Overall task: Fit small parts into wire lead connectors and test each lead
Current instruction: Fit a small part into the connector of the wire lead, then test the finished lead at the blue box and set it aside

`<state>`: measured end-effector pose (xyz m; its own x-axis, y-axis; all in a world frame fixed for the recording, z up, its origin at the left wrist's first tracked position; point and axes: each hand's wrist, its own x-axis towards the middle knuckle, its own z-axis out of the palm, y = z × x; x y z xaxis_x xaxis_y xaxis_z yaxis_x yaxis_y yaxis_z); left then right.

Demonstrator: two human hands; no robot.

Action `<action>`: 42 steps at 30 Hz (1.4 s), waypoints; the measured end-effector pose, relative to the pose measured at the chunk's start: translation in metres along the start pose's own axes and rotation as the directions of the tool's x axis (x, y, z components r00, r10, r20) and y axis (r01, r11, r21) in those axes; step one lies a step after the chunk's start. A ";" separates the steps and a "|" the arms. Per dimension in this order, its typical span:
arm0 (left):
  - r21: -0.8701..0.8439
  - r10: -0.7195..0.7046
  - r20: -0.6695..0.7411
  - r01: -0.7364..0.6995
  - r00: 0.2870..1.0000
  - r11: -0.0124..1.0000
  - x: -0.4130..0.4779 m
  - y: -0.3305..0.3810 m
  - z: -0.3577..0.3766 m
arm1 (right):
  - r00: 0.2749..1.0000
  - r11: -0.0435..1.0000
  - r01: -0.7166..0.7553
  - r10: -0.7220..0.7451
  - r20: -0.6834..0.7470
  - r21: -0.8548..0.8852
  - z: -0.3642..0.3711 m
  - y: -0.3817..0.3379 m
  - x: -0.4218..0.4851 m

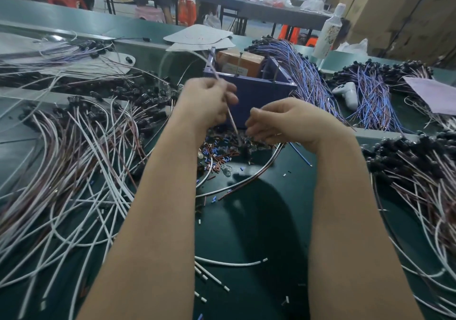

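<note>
Green worktop (259, 233), middle; left hand (207, 102) pinches lead (232, 119); long axis steep, lower end over small parts pile (217, 151); right hand (278, 122) nearer that end, fingers curled, hold unclear.

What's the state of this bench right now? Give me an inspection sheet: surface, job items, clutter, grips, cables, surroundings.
Surface: dark green table, largely covered with leads.
Job's things: wire lead held up; small blue and brown parts piled under the hands; blue bin behind them.
Clutter: white bottle, white handheld device, paper sheet.
Grips: left hand pinches the wire lead; right hand is curled over the pile, contents unclear.
Cables: white and brown leads spread left; blue-purple bundle behind right; black-capped leads far right.
Surroundings: cardboard boxes, second table, orange stools.
</note>
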<state>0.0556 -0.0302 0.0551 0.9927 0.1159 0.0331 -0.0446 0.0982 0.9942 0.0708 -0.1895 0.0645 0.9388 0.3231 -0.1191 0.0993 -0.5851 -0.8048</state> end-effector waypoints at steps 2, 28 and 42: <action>0.311 -0.092 0.184 0.031 0.979 0.950 -0.001 -0.003 0.003 | 0.990 0.995 0.062 -0.051 -0.129 0.082 0.005 -0.004 0.007; 0.235 0.039 -0.153 -0.002 0.987 0.972 0.005 -0.012 -0.001 | 0.949 0.943 -0.110 0.005 0.317 0.314 0.016 0.016 0.004; 0.612 -0.189 0.104 0.087 0.976 0.786 0.005 -0.008 -0.001 | 0.996 0.914 -0.034 0.066 -0.066 0.403 0.022 0.023 0.023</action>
<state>0.0608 -0.0292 0.0473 0.9894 -0.0084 -0.1450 0.1197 -0.5175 0.8473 0.0875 -0.1787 0.0306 0.9631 0.2338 -0.1335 -0.0742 -0.2463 -0.9664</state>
